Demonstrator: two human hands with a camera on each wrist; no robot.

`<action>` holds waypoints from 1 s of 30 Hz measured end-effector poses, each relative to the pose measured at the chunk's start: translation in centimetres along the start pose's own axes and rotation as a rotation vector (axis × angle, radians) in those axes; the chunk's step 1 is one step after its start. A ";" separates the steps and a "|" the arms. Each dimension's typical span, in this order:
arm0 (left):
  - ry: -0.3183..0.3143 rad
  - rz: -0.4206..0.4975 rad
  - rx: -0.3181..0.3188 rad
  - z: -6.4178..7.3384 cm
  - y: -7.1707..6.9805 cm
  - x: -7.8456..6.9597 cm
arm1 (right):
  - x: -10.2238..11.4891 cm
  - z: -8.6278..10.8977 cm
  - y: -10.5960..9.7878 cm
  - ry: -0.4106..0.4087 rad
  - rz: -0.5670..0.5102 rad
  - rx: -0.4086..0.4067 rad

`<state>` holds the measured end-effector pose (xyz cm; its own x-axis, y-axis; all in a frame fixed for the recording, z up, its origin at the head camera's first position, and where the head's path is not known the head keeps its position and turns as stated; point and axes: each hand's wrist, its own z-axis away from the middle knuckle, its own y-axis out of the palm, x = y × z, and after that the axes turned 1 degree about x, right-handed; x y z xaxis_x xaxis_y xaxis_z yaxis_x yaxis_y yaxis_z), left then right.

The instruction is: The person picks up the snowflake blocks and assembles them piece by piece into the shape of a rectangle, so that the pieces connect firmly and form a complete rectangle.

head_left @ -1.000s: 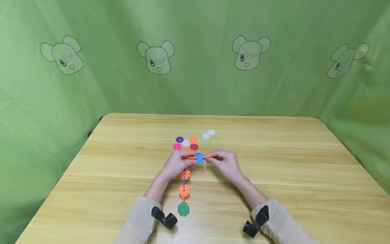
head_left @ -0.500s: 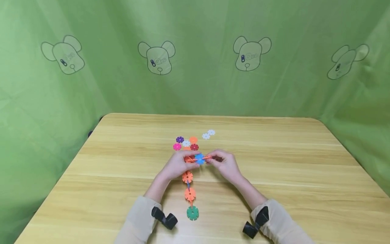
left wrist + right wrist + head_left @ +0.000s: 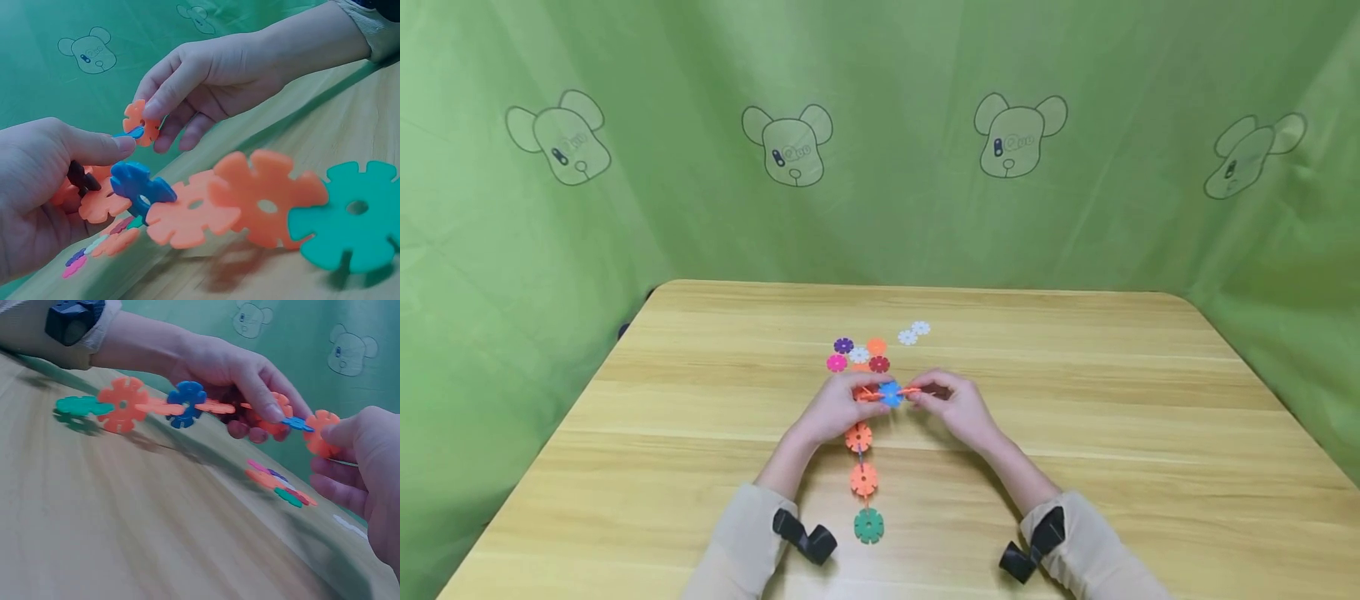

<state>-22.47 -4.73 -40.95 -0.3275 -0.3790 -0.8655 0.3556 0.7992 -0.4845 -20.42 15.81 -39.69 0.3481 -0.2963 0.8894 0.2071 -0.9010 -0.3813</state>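
A chain of flower-shaped interlocking discs runs between my hands and toward me. My left hand [image 3: 837, 406] grips it among orange discs and a dark one, mostly hidden by the fingers. The left thumb lies at a light blue disc [image 3: 891, 395]. Opposite, my right hand [image 3: 958, 408] pinches an orange disc [image 3: 132, 113] between thumb and fingers; its edge meets the light blue disc, though how deep the slots sit I cannot tell. From the left hand hang orange discs, a dark blue disc [image 3: 185, 397] and a green disc [image 3: 868, 526] at the near end.
Beyond the hands, a loose cluster lies on the wooden table [image 3: 1075, 400]: a purple disc [image 3: 843, 345], a pink disc [image 3: 837, 363], a dark red disc [image 3: 879, 364] and others. Two white discs [image 3: 907, 337] lie farther back. A green curtain [image 3: 895, 225] surrounds the table.
The chain's near end with the green disc has swung right, then slightly back left, and sits a little lower in view. Both hands keep their hold and have barely moved.
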 end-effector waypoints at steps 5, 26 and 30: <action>-0.023 0.009 0.002 0.0 0.0 0.1 | -2.6 -0.4 -1.0 0.027 -0.049 -0.001; 0.007 0.015 0.030 0.0 -0.1 0.4 | -6.0 -4.5 -3.9 0.209 0.052 -0.144; -0.005 0.001 0.035 0.1 -0.2 0.5 | -6.6 -5.9 -3.9 0.226 0.145 -0.111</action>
<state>-22.59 -5.08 -41.27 -0.3228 -0.3808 -0.8665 0.3862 0.7829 -0.4879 -28.96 19.41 -42.60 0.1517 -0.4763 0.8661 0.0645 -0.8696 -0.4895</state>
